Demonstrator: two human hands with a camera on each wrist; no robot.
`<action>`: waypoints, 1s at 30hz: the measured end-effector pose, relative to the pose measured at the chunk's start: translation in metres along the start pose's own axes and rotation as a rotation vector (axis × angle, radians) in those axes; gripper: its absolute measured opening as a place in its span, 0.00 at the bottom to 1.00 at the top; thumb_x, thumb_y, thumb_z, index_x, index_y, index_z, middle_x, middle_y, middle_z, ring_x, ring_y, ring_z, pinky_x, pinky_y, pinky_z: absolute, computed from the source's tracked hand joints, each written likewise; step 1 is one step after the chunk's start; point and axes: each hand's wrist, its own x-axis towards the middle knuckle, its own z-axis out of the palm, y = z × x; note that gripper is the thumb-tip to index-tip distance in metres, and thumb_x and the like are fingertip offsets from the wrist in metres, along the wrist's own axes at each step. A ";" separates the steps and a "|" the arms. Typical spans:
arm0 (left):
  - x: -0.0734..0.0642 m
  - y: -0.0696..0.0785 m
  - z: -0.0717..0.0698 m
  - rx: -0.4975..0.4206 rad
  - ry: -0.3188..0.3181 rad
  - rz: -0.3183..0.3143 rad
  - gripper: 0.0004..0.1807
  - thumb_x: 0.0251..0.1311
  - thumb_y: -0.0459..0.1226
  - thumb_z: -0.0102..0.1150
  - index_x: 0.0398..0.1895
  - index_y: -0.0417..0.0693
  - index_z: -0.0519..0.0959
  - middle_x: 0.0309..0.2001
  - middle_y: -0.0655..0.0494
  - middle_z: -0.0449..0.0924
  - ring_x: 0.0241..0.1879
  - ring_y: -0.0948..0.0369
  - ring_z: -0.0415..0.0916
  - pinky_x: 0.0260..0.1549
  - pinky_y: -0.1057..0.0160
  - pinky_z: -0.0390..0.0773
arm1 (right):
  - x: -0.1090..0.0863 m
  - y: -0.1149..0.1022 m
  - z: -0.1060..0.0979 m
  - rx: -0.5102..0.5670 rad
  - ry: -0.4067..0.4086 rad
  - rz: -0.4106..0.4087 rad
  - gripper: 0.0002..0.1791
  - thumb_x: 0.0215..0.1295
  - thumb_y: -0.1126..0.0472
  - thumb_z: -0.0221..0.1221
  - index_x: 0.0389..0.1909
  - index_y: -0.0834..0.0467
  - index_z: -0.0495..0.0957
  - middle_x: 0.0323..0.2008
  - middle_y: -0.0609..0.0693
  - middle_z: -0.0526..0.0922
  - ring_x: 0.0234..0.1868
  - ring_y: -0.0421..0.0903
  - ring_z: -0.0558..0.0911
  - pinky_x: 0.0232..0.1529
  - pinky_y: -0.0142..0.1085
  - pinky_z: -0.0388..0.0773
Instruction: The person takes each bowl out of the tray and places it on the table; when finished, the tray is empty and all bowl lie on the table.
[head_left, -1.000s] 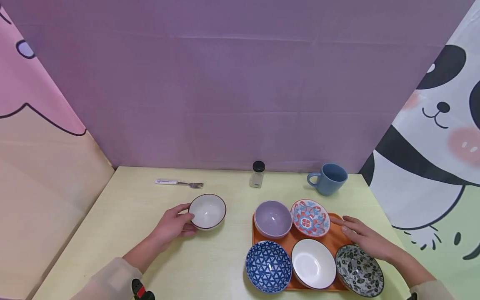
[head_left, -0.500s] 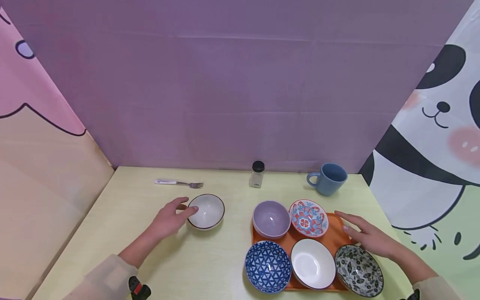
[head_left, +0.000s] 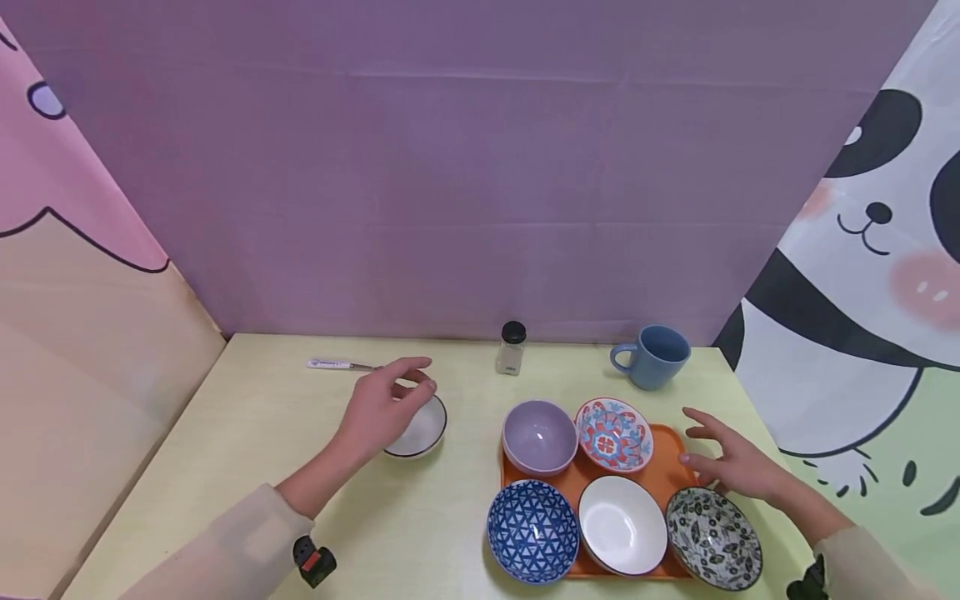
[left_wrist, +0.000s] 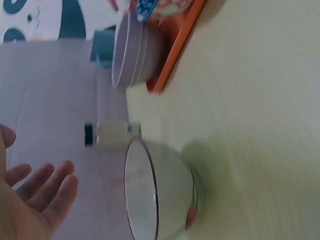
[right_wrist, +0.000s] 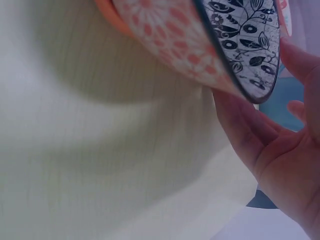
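My left hand (head_left: 386,408) hovers over the left side of a white bowl (head_left: 426,432) with a dark rim, its fingers loosely bent. In the left wrist view, a gap shows between that hand (left_wrist: 37,200) and the bowl (left_wrist: 172,187). My right hand (head_left: 738,467) is spread at the right edge of the orange tray (head_left: 667,467), just behind a black-and-white floral bowl (head_left: 714,537). The right wrist view puts the right hand (right_wrist: 287,150) close beside that bowl's rim, with some fingers partly hidden behind the bowl (right_wrist: 250,45). Neither hand grips anything.
On the tray stand a lilac bowl (head_left: 540,437), a red-and-blue patterned bowl (head_left: 615,433), a blue triangle-patterned bowl (head_left: 532,532) and a white bowl (head_left: 622,525). Behind are a shaker (head_left: 512,350), a blue mug (head_left: 656,358) and a fork (head_left: 330,364), its tines hidden by my left hand.
My left hand has let go of the dark-rimmed white bowl and risen up and to the right over it. My right hand has drawn slightly away from the red-and-blue bowl, fingers spreading.
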 end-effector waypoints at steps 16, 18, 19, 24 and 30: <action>0.016 0.021 0.078 -0.179 -0.474 -0.276 0.41 0.67 0.50 0.65 0.79 0.51 0.61 0.69 0.38 0.70 0.48 0.45 0.84 0.37 0.50 0.90 | 0.008 0.004 -0.003 0.042 0.010 0.008 0.48 0.65 0.58 0.69 0.80 0.59 0.53 0.66 0.75 0.68 0.33 0.53 0.86 0.29 0.46 0.88; 0.016 0.021 0.085 -0.179 -0.493 -0.299 0.42 0.66 0.48 0.66 0.79 0.50 0.60 0.69 0.37 0.70 0.48 0.44 0.84 0.36 0.48 0.90 | 0.009 0.005 -0.003 0.045 0.010 0.014 0.48 0.64 0.59 0.69 0.79 0.59 0.53 0.65 0.75 0.69 0.33 0.52 0.86 0.29 0.46 0.88; 0.017 0.021 0.089 -0.176 -0.497 -0.310 0.42 0.66 0.48 0.66 0.79 0.50 0.60 0.68 0.36 0.70 0.47 0.44 0.84 0.36 0.47 0.90 | 0.010 0.006 -0.003 0.047 0.009 0.015 0.48 0.64 0.59 0.69 0.79 0.59 0.54 0.65 0.75 0.69 0.33 0.52 0.86 0.29 0.46 0.88; 0.015 0.019 0.104 -0.195 -0.512 -0.355 0.42 0.65 0.44 0.68 0.79 0.47 0.60 0.66 0.34 0.71 0.46 0.44 0.84 0.37 0.45 0.89 | 0.013 0.012 -0.004 0.056 0.007 0.029 0.45 0.63 0.61 0.70 0.78 0.59 0.57 0.64 0.73 0.70 0.35 0.52 0.86 0.31 0.46 0.89; 0.016 0.015 0.112 -0.195 -0.509 -0.362 0.43 0.64 0.41 0.69 0.78 0.41 0.59 0.64 0.33 0.74 0.43 0.46 0.84 0.38 0.45 0.89 | 0.016 0.018 -0.004 0.083 0.003 0.017 0.43 0.63 0.66 0.68 0.77 0.61 0.60 0.64 0.72 0.70 0.40 0.53 0.87 0.36 0.47 0.90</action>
